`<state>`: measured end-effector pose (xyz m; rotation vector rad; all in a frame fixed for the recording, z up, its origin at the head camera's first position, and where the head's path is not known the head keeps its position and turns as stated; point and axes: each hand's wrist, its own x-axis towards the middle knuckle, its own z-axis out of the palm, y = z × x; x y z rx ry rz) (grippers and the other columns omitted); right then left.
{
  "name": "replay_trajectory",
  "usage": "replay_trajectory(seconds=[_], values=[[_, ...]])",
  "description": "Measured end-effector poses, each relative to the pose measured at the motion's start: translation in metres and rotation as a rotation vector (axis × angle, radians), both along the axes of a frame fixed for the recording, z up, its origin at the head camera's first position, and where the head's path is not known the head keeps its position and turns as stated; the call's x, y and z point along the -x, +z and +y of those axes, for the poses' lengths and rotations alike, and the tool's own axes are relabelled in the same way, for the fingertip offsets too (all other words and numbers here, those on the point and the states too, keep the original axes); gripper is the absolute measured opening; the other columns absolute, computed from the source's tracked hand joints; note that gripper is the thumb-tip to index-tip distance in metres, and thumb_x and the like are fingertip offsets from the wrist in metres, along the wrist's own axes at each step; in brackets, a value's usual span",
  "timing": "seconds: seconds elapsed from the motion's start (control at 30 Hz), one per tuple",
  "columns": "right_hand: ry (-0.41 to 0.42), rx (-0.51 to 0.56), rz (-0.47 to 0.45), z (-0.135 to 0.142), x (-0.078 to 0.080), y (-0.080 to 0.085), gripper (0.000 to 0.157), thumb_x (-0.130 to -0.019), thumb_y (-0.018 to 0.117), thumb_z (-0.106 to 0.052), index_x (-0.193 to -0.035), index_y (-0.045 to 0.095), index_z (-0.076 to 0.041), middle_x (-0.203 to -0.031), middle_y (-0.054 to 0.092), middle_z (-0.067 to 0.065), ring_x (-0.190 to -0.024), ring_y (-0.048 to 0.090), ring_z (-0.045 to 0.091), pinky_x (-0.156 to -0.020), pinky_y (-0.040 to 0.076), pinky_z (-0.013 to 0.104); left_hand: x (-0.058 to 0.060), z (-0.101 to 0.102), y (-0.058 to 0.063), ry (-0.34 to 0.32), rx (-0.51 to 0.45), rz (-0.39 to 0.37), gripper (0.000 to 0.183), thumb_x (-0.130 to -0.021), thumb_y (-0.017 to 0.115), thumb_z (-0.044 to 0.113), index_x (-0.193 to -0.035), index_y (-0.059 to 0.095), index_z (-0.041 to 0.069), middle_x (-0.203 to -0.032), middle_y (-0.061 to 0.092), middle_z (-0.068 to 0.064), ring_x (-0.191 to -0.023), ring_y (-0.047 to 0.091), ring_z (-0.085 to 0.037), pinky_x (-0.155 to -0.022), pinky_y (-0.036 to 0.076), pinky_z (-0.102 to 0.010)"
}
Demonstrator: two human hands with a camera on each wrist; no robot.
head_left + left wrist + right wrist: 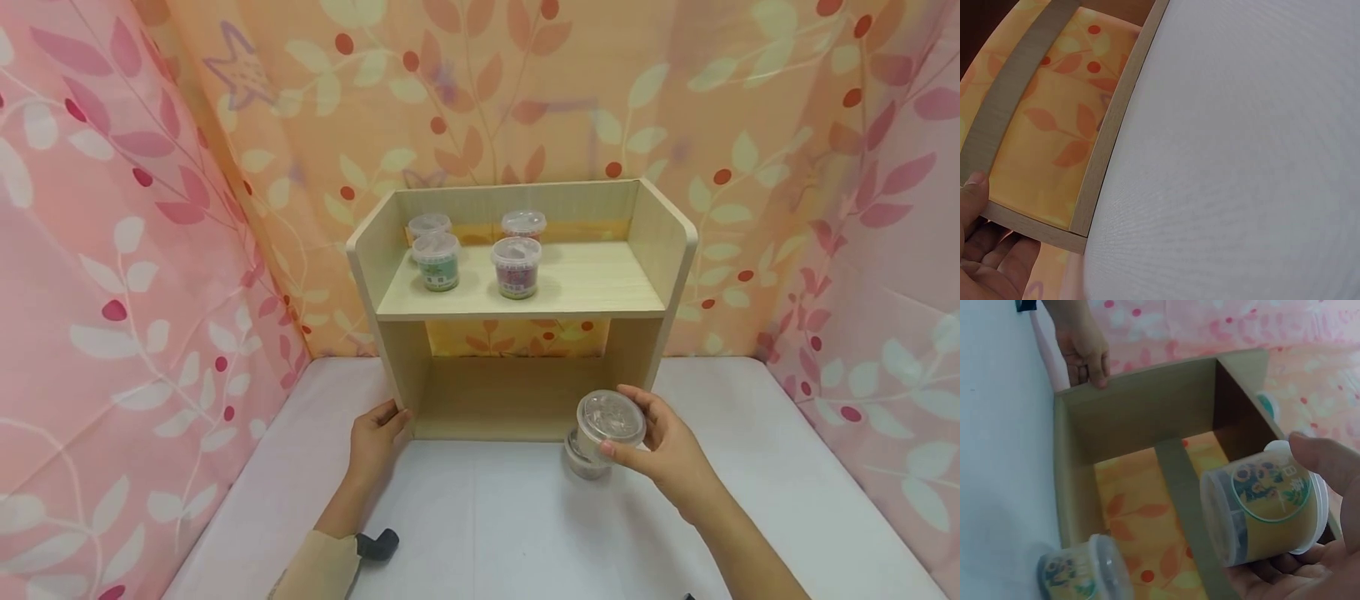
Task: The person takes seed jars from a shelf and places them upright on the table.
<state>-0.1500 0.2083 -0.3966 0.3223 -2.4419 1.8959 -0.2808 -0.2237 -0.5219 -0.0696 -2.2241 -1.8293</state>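
My right hand point(675, 454) holds a lidded plastic tub point(611, 417) near the lower right front of the wooden shelf point(592, 279). In the right wrist view, the held tub point(1279, 500) lies tilted between thumb and fingers, showing a sunflower label and yellow lower part. A second tub point(587, 468) with a similar label stands on the table, partly hidden beneath the held one in the head view. My left hand point(373, 437) grips the shelf's left side panel low at its front edge; in the left wrist view the thumb and curled fingers point(1013, 265) lie either side of it.
On the upper board stand several lidded tubs, including a green-labelled one point(437, 262) and a purple-labelled one point(516, 268) in front. The lower compartment point(510, 400) opens toward me. White cloth covers the table point(510, 525); patterned curtains point(480, 100) enclose the back and sides.
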Motion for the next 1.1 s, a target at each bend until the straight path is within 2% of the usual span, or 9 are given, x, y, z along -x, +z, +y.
replay_trajectory(seconds=[0.1,0.2,0.27,0.37,0.43,0.5,0.7,0.93,1.1], values=[[0.012,-0.034,-0.037,0.005,-0.002,-0.015,0.085,-0.088,0.082,-0.018,-0.156,0.033,-0.005,-0.158,0.041,0.017,-0.152,0.025,0.044,-0.119,0.019,0.065,-0.001,0.003,0.0,0.01,0.007,-0.01,0.039,-0.093,0.077,0.017,-0.125,0.07,-0.005,-0.121,0.072,-0.02,-0.108,0.071,-0.02,-0.084,0.057,-0.019],[0.021,-0.05,-0.068,0.008,-0.002,-0.029,0.085,-0.088,0.082,-0.019,-0.156,0.033,-0.007,-0.159,0.039,0.018,-0.152,0.022,0.046,-0.119,0.018,0.065,-0.001,0.002,0.003,0.016,0.02,-0.018,0.04,-0.094,0.077,0.018,-0.126,0.069,-0.005,-0.123,0.072,-0.02,-0.111,0.07,-0.023,-0.084,0.057,-0.018],[0.015,-0.062,-0.081,0.009,-0.003,-0.036,0.084,-0.087,0.083,-0.02,-0.155,0.035,-0.008,-0.158,0.041,0.017,-0.152,0.026,0.044,-0.12,0.026,0.056,-0.001,0.001,0.003,0.009,0.029,-0.024,0.041,-0.094,0.077,0.019,-0.127,0.069,-0.005,-0.124,0.071,-0.02,-0.113,0.069,-0.025,-0.085,0.056,-0.018],[0.014,-0.06,-0.084,0.011,-0.004,-0.045,0.083,-0.086,0.084,-0.019,-0.153,0.037,-0.007,-0.155,0.044,0.016,-0.149,0.032,0.042,-0.115,0.038,0.029,-0.001,0.001,0.003,-0.002,0.029,-0.024,0.041,-0.094,0.077,0.019,-0.127,0.069,-0.004,-0.124,0.071,-0.019,-0.113,0.069,-0.026,-0.085,0.056,-0.019],[0.015,-0.051,-0.085,0.011,-0.004,-0.051,0.082,-0.085,0.085,-0.018,-0.152,0.039,-0.007,-0.154,0.045,0.015,-0.147,0.034,0.039,-0.105,0.037,0.013,-0.001,0.001,0.002,-0.001,0.022,-0.022,0.039,-0.094,0.077,0.019,-0.126,0.07,-0.003,-0.123,0.072,-0.018,-0.112,0.07,-0.024,-0.085,0.056,-0.019],[0.023,-0.046,-0.084,0.01,-0.005,-0.056,0.083,-0.084,0.086,-0.017,-0.152,0.04,-0.006,-0.153,0.046,0.015,-0.146,0.035,0.039,-0.099,0.034,0.006,-0.001,0.001,0.001,-0.002,0.014,-0.017,0.038,-0.094,0.077,0.018,-0.125,0.071,-0.002,-0.123,0.073,-0.018,-0.109,0.071,-0.02,-0.085,0.056,-0.019],[0.042,-0.076,-0.106,0.008,-0.007,-0.063,0.086,-0.081,0.088,-0.02,-0.152,0.04,-0.007,-0.155,0.045,0.015,-0.145,0.039,0.038,-0.101,0.036,0.009,-0.001,0.002,0.003,-0.005,0.012,-0.019,0.039,-0.094,0.077,0.019,-0.126,0.07,-0.002,-0.123,0.072,-0.018,-0.106,0.071,-0.014,-0.084,0.056,-0.017],[0.062,-0.151,-0.112,0.012,-0.012,-0.072,0.089,-0.079,0.09,-0.025,-0.151,0.041,-0.01,-0.156,0.044,0.014,-0.143,0.042,0.038,-0.102,0.036,0.012,-0.001,0.002,0.004,-0.005,0.012,-0.021,0.039,-0.094,0.077,0.019,-0.126,0.07,-0.003,-0.124,0.071,-0.019,-0.109,0.07,-0.017,-0.085,0.056,-0.017],[0.073,-0.187,-0.136,0.014,-0.014,-0.077,0.088,-0.078,0.09,-0.026,-0.15,0.041,-0.011,-0.151,0.049,0.013,-0.142,0.045,0.037,-0.115,0.039,0.038,-0.002,0.001,0.003,-0.004,0.021,-0.02,0.04,-0.094,0.077,0.02,-0.126,0.07,-0.003,-0.125,0.071,-0.02,-0.108,0.07,-0.015,-0.085,0.056,-0.016]])
